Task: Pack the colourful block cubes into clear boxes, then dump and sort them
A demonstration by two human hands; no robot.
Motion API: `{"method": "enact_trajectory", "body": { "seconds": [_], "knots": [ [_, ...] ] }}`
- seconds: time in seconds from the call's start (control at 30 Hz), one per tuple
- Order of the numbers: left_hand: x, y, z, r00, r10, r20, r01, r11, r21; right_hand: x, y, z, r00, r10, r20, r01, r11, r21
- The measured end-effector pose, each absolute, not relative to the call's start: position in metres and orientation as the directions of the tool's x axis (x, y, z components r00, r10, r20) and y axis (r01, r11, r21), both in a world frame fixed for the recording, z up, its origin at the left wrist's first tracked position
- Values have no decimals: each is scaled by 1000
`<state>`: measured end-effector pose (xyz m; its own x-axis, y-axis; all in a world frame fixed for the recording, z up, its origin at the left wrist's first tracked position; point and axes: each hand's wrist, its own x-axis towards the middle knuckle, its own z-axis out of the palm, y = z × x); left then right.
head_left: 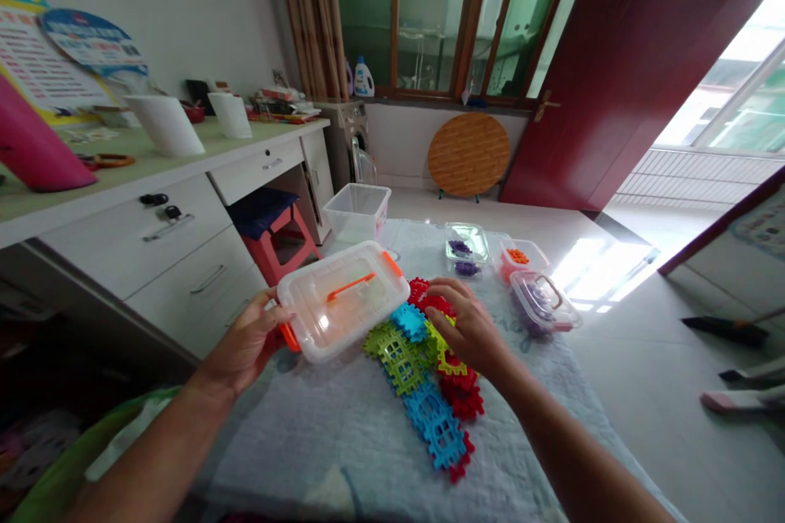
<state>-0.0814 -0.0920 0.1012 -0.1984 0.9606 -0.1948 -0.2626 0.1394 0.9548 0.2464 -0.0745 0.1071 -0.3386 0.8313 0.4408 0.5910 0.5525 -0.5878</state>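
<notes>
My left hand point(253, 339) grips the left end of a clear plastic storage box point(343, 302) by its orange latch. The box is tilted, with its translucent lid on and an orange handle across the top. My right hand point(463, 320), fingers apart, is over a pile of interlocking plastic blocks to the right of the box. Among them are a green window block point(401, 359), a blue block point(435, 421), a red block point(463, 396) and a yellow block point(442, 347). The right fingertips are over the red and yellow pieces; whether they touch them I cannot tell.
A cloth-covered table point(294, 433) lies under everything. Toward its far side stand an uncovered clear bin point(359, 208), a container with purple pieces point(467, 245), a tub with orange pieces point(518, 257) and a lidded box point(543, 302). A red stool point(279, 241) stands at left.
</notes>
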Motion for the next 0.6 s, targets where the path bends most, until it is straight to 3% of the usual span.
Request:
{"method": "enact_trajectory", "body": {
  "seconds": [0.07,0.2,0.37,0.6],
  "knots": [
    [-76,-94,101,-152,972,-181,-269,136,954,236,-54,109,-248,879,407,591,470,-655],
    [-69,-97,99,-93,984,-153,-285,121,951,223,-21,100,-186,963,195,585,268,-765],
    [-71,-98,91,-32,987,-155,-307,138,942,222,-7,91,-188,964,189,633,266,-727],
    [-73,-94,85,-86,987,-137,-269,109,957,222,3,72,-195,979,60,535,158,-830]
  ]
}}
